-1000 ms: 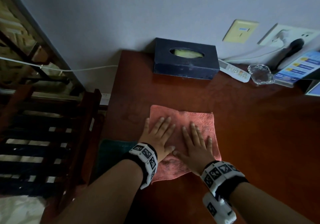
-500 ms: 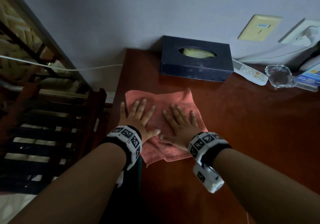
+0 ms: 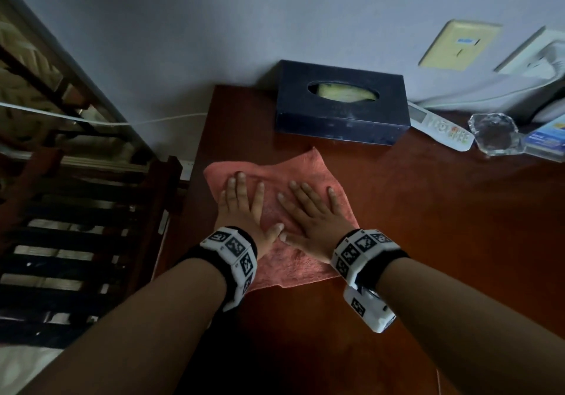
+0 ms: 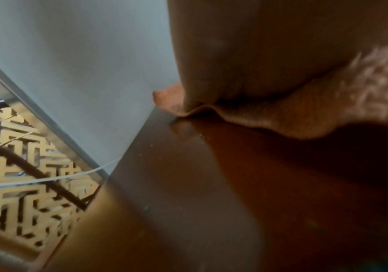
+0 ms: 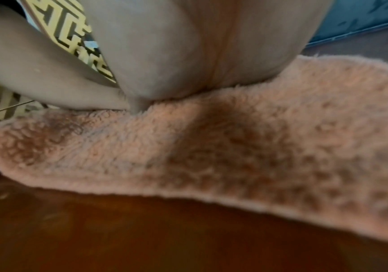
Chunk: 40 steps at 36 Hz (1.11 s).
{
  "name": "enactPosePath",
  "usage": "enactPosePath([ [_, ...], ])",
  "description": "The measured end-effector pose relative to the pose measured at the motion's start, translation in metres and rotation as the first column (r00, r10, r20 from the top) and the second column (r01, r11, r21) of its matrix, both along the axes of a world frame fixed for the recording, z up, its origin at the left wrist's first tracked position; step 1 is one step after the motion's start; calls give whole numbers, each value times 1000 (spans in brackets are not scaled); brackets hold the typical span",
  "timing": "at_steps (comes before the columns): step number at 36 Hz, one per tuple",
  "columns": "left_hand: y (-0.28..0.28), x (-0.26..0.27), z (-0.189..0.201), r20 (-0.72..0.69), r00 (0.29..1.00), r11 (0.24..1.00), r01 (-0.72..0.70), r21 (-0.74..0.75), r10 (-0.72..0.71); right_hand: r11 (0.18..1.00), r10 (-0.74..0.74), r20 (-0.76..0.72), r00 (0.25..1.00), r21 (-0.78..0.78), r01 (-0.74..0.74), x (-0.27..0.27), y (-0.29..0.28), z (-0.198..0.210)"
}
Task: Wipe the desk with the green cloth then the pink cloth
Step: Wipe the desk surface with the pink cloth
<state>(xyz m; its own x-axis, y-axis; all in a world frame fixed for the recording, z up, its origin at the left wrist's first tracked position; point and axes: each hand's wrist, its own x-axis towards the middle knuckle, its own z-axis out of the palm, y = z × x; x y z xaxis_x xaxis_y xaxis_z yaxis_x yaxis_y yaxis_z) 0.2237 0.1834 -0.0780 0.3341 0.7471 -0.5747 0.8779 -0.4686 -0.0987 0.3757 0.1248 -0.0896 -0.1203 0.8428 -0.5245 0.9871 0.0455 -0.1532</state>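
Second step in hand by my read: the pink cloth [image 3: 276,217] is the one under the palms, so the green pass looks finished. No green cloth clearly visible; a dark patch under the left forearm can't be identified.

Pink cloth lies spread on the desk [image 3: 428,242] at its near-left part, left edge at the desk's left edge, far corner pointing toward the tissue box [image 3: 341,105] but apart from it.

Left hand [image 3: 244,208] and right hand [image 3: 310,216]: both flat on the cloth, fingers straight and splayed, pressing down, not gripping. Thumb tips nearly meet in the middle. The wrist views show the palm heels sunk into the pile, cloth edge rumpled beside the left one.

Next move, as I judge it: keep the palms down and sweep right, since the bare wood on that side is the large remaining area. Watch the back edge: remote [image 3: 440,127], glass ashtray [image 3: 495,133] and a blue card [image 3: 547,141] sit there near the wall, so stop short or work around them. Cloth may bunch if pressure is uneven.
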Motion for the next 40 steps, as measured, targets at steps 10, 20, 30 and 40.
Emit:
enactPosePath([
  [10, 47, 19, 3, 86, 961, 962, 268, -56, -263, 986, -163, -2, 987, -29, 163, 53, 27, -3],
  [20, 42, -7, 19, -83, 955, 959, 283, -17, -283, 941, -327, 29, 945, -81, 328, 71, 4, 8],
  [30, 20, -29, 21, 26, 971, 971, 240, 3, -240, 927, -368, 117, 922, -26, 374, 59, -43, 38],
  [40, 21, -36, 8, 121, 977, 973, 193, -125, -178, 939, -338, 71, 938, -44, 342, 9, 5, 1],
])
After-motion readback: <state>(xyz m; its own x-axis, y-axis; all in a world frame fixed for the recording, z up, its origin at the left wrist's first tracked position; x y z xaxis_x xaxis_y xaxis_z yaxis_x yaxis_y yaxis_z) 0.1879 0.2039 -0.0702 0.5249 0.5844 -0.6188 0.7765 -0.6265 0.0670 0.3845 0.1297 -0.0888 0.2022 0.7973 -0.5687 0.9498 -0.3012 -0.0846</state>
